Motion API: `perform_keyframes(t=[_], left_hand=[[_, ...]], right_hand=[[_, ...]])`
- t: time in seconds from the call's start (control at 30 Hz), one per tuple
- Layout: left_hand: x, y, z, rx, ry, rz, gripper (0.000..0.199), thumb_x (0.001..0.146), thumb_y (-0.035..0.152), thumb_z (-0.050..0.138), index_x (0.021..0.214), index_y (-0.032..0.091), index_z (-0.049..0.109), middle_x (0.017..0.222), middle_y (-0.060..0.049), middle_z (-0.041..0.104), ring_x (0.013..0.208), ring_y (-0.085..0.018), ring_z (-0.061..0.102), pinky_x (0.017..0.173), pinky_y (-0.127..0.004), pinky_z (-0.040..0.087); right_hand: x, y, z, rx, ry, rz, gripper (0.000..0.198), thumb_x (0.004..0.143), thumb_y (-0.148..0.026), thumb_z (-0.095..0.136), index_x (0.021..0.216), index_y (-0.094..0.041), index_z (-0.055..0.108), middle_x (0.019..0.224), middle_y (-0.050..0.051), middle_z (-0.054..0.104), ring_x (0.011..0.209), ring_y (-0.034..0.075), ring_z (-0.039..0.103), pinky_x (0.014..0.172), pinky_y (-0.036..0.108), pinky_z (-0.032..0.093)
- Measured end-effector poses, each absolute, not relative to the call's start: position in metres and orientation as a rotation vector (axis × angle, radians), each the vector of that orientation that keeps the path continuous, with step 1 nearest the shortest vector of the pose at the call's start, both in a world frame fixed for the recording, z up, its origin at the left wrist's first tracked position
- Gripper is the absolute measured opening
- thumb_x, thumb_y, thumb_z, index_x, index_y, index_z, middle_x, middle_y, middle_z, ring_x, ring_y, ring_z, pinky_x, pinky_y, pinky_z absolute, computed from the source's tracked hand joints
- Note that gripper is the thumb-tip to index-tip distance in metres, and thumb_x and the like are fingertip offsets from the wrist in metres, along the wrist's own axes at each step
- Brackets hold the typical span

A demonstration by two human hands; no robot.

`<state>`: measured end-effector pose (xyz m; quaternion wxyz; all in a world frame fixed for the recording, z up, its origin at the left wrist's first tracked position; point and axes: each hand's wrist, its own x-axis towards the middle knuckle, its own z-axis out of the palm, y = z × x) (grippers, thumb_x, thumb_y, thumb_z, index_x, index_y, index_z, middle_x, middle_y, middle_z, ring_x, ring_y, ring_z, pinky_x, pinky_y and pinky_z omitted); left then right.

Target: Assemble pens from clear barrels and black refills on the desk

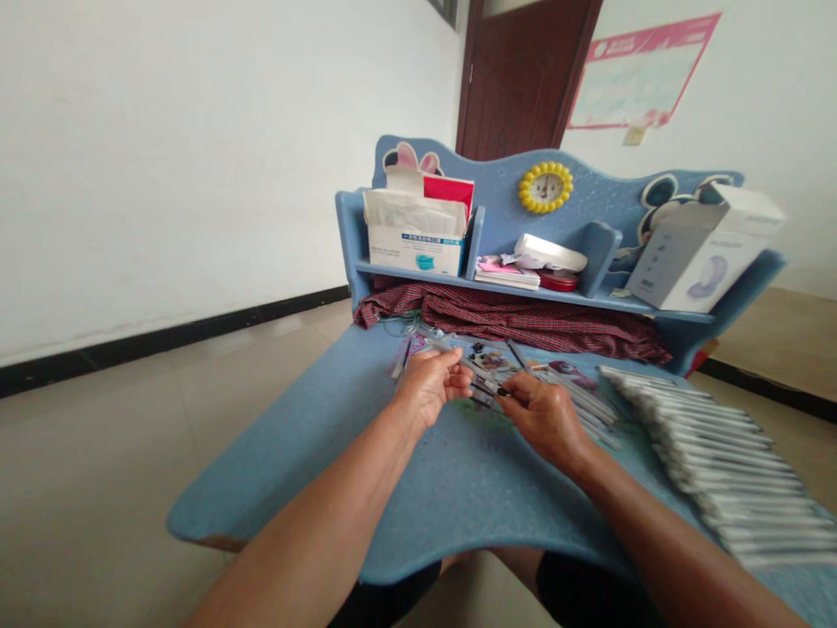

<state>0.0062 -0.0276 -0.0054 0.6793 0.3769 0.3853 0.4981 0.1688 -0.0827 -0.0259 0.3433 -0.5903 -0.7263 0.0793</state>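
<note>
My left hand (432, 384) is closed around a slim clear tube (472, 370) that slants down to the right. My right hand (541, 412) pinches a small black piece (502, 392) at the tube's lower end; whether the two are joined I cannot tell. Behind and around both hands lie loose clear and dark slim parts (581, 392), with some small black pieces (478, 347) among them. A large heap of slim whitish sticks with dark lines (725, 471), blurred, is stacked to the right of my right forearm.
The blue desk (314, 453) has a raised shelf (418, 277) at its back. On it stand a mask box (415, 249), papers (506, 275), a red tin (558, 280) and a white carton (699, 253). A checked cloth (523, 323) lies bunched below the shelf.
</note>
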Motion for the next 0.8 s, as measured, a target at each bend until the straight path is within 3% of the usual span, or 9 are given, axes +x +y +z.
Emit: perform_keyframes(t=[0.27, 0.67, 0.8], left_hand=[[0.001, -0.022, -0.004, 0.721, 0.807, 1.160, 0.015, 0.079, 0.016, 0.058, 0.066, 0.012, 0.053, 0.052, -0.002, 0.060, 0.038, -0.009, 0.053, 0.042, -0.022, 0.049], [-0.009, -0.013, 0.004, 0.562, 0.663, 1.251, 0.016, 0.083, 0.014, 0.053, 0.067, 0.011, 0.054, 0.052, -0.002, 0.061, 0.037, -0.007, 0.051, 0.042, -0.021, 0.048], [-0.011, -0.012, 0.004, 0.549, 0.650, 1.274, 0.015, 0.082, 0.014, 0.053, 0.068, 0.010, 0.054, 0.051, -0.002, 0.061, 0.037, -0.008, 0.051, 0.043, -0.022, 0.048]], right_hand=[[0.168, -0.078, -0.022, -1.950, -2.187, 0.109, 0.017, 0.078, -0.033, 0.053, 0.076, -0.021, 0.065, 0.070, 0.005, 0.067, 0.063, 0.017, 0.057, 0.053, 0.026, 0.029], [0.167, -0.079, -0.013, -1.957, -2.304, 0.193, 0.018, 0.078, -0.033, 0.055, 0.074, -0.019, 0.066, 0.069, 0.007, 0.067, 0.062, 0.018, 0.059, 0.054, 0.026, 0.032], [0.165, -0.072, 0.008, -2.012, -2.402, 0.058, 0.021, 0.080, -0.029, 0.051, 0.078, -0.019, 0.069, 0.075, 0.009, 0.068, 0.067, 0.019, 0.062, 0.058, 0.027, 0.036]])
